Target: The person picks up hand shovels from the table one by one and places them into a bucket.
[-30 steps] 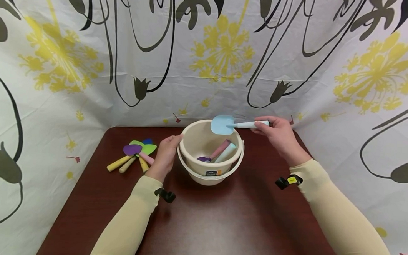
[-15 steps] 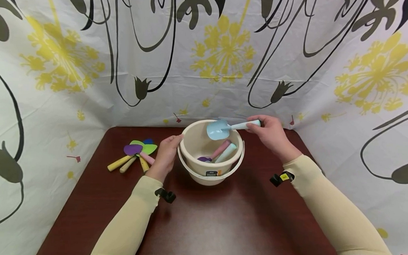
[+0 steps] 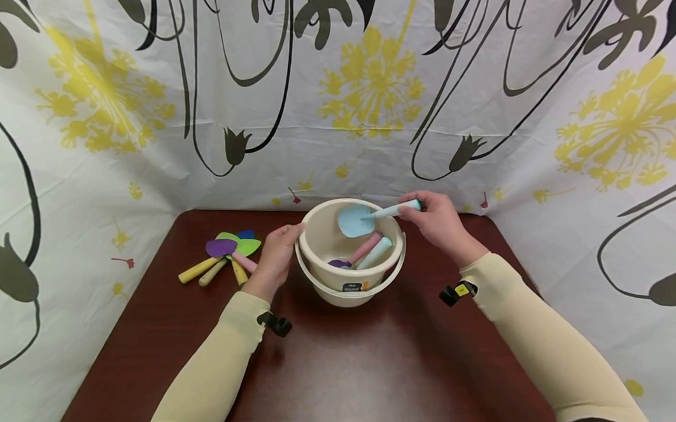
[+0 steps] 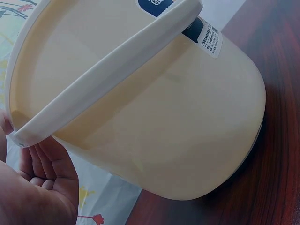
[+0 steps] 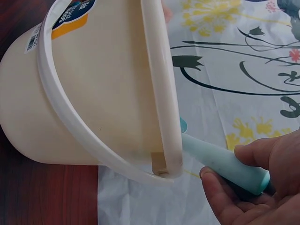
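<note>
head view above, wrist views beside bucket (image 4: 164, 124)

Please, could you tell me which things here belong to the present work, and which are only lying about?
In the work:
blue shovel, held in the right hand
bucket, gripped at the rim by the left hand
pink handle and teal handle inside it, probably

Lying about:
tool pile, untouched, perhaps related
cloth behind, apparently only backdrop

Bright head view with pale glare on the table (image 3: 357, 397), soft shadows, dimmer wrist views
</note>
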A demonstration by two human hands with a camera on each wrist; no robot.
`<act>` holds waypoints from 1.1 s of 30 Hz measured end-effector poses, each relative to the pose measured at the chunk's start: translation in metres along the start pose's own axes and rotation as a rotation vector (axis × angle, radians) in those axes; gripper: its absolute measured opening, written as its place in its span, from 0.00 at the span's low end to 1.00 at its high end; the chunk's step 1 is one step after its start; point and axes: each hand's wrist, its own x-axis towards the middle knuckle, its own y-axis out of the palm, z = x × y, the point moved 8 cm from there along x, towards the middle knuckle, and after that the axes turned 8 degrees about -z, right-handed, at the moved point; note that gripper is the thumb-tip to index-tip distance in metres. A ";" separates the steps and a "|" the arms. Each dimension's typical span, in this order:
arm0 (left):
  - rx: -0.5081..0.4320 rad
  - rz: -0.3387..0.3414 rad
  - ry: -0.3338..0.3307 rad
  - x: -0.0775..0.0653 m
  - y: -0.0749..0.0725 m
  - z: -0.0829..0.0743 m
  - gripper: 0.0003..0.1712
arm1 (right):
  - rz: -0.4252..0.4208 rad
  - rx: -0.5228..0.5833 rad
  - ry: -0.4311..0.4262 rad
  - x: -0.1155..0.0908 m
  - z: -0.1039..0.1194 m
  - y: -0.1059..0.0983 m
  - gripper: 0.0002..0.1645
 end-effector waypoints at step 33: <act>-0.019 0.012 0.014 0.000 0.001 -0.001 0.18 | 0.203 -0.251 -0.206 0.013 0.026 0.057 0.14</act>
